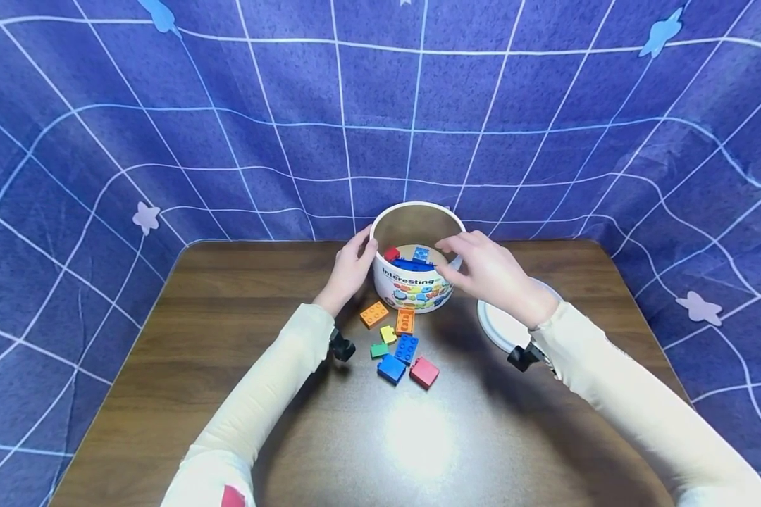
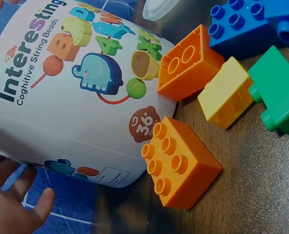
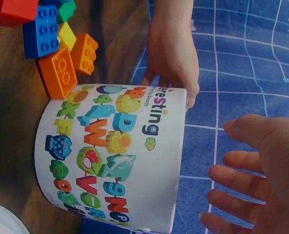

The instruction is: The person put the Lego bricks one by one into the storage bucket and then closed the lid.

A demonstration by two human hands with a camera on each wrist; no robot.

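A round white tub (image 1: 413,292) with letter and animal prints stands near the back of the table, with a red brick (image 1: 391,254), a light blue brick (image 1: 421,254) and a dark blue piece (image 1: 412,265) inside. My left hand (image 1: 353,271) rests against the tub's left side, fingers along its wall; in the left wrist view part of this hand (image 2: 17,195) is hidden behind the tub. Over the tub's right rim is my right hand (image 1: 488,271); the right wrist view shows that hand's fingers (image 3: 239,180) spread, with nothing held.
In front of the tub lie two orange bricks (image 1: 374,315), a yellow brick (image 1: 388,334), a green brick (image 1: 379,350), two blue bricks (image 1: 391,369) and a red brick (image 1: 424,372). A white lid (image 1: 501,327) lies under my right forearm. Blue patterned cloth (image 1: 380,155) hangs behind the table.
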